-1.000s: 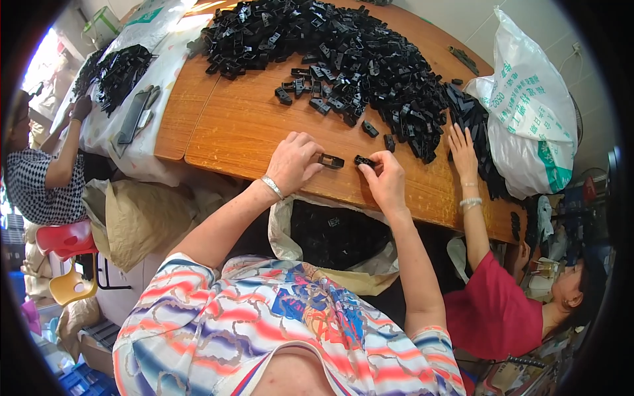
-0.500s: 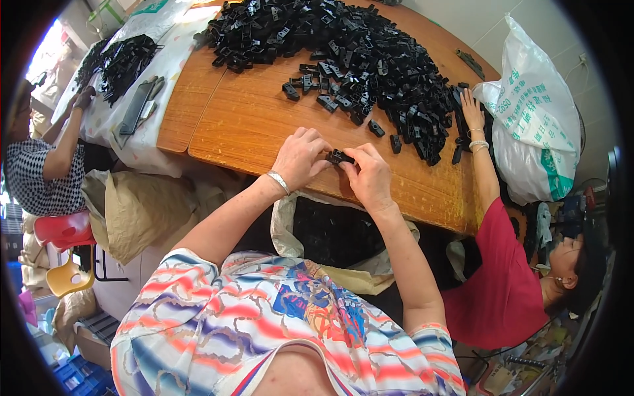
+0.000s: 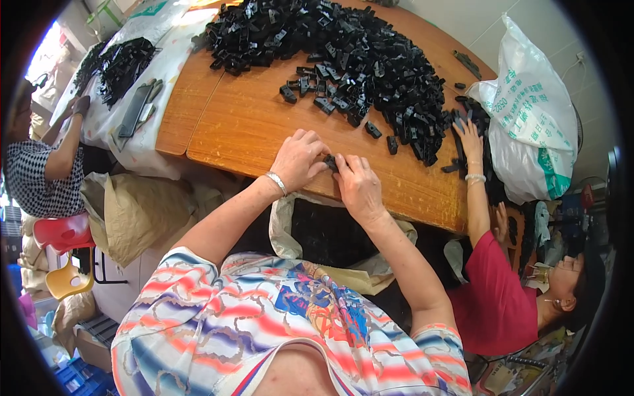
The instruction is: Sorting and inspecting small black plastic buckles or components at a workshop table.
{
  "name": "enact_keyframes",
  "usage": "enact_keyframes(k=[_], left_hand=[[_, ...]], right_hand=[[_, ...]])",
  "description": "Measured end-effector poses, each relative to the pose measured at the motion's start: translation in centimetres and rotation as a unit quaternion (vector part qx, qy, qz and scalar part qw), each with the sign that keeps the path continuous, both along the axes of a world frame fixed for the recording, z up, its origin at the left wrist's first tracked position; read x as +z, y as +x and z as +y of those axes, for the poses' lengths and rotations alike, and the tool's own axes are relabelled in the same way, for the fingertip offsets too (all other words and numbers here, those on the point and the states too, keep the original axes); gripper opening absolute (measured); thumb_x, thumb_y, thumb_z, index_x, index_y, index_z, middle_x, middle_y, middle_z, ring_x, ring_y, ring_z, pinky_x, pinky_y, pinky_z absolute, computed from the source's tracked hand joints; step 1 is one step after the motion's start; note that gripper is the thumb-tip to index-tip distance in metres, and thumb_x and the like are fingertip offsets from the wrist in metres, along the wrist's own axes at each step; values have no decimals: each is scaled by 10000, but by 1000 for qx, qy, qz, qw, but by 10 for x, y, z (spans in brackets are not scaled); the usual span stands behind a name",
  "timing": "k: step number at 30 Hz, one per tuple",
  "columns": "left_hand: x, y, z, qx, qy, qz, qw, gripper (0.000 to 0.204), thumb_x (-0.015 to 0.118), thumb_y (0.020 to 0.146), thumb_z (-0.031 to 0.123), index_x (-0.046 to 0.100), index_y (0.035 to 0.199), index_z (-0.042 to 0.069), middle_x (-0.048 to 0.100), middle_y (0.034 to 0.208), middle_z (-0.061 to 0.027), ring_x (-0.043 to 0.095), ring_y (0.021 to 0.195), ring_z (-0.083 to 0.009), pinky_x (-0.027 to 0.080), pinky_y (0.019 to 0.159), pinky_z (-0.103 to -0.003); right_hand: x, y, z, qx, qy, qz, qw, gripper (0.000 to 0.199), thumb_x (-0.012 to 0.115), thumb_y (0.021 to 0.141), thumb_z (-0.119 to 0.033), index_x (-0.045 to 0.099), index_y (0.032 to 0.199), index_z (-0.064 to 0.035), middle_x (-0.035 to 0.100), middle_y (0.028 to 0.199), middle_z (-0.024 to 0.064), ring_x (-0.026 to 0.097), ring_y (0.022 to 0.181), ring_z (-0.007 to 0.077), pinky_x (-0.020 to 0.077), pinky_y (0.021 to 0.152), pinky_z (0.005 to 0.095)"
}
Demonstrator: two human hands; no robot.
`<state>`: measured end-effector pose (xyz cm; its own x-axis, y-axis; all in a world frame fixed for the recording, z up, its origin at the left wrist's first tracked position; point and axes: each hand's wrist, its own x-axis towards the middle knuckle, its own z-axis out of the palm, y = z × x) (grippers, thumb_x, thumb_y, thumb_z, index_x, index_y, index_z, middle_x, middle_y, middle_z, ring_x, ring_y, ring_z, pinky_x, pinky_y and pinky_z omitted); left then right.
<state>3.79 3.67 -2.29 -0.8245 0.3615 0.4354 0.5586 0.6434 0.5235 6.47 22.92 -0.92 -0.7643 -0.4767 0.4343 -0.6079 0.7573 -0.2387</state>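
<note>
Over the near edge of the wooden table, my left hand (image 3: 297,160) and my right hand (image 3: 360,188) meet around one small black plastic part (image 3: 329,162). Thumb and fingers of both hands pinch it, so most of its shape is covered. Beyond my hands spreads a large pile of black plastic parts (image 3: 356,59). A couple of loose parts, one a black plastic piece (image 3: 373,130), lie at the pile's near edge.
An open sack (image 3: 282,228) with dark contents hangs below the table edge in front of me. At right, a co-worker's hand (image 3: 471,142) touches black strips beside a white plastic bag (image 3: 531,125). Another person (image 3: 46,165) works at left near a tan sack (image 3: 142,211).
My right hand has turned and shifted slightly left, its fingers now covering more of the black part. The co-worker at right has drawn their hand nearer, and their second hand now shows.
</note>
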Motion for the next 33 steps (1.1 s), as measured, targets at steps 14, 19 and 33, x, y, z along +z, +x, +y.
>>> enact_keyframes(k=[14,19,33], left_hand=[[-2,-105,-17,36,-84,162,983,180,645,818,32,654,998,43,616,1010,-116,586,1010,-295,520,859,-372],[1,-102,-10,41,-135,160,977,63,602,841,37,620,902,41,621,934,-113,618,967,-300,534,798,-380],[6,-27,17,37,-33,-54,997,160,678,864,163,645,956,37,615,918,-136,617,884,-329,502,781,-414]], right_hand=[[26,19,49,-42,-57,-82,994,135,693,841,-110,689,970,-72,629,902,125,657,774,354,539,676,428],[18,-65,40,-155,-62,-25,986,195,699,832,-61,669,1022,-33,624,976,165,660,840,383,539,707,452],[6,-43,43,-107,-68,-139,982,225,787,751,-30,587,851,-7,634,870,152,635,783,341,515,697,402]])
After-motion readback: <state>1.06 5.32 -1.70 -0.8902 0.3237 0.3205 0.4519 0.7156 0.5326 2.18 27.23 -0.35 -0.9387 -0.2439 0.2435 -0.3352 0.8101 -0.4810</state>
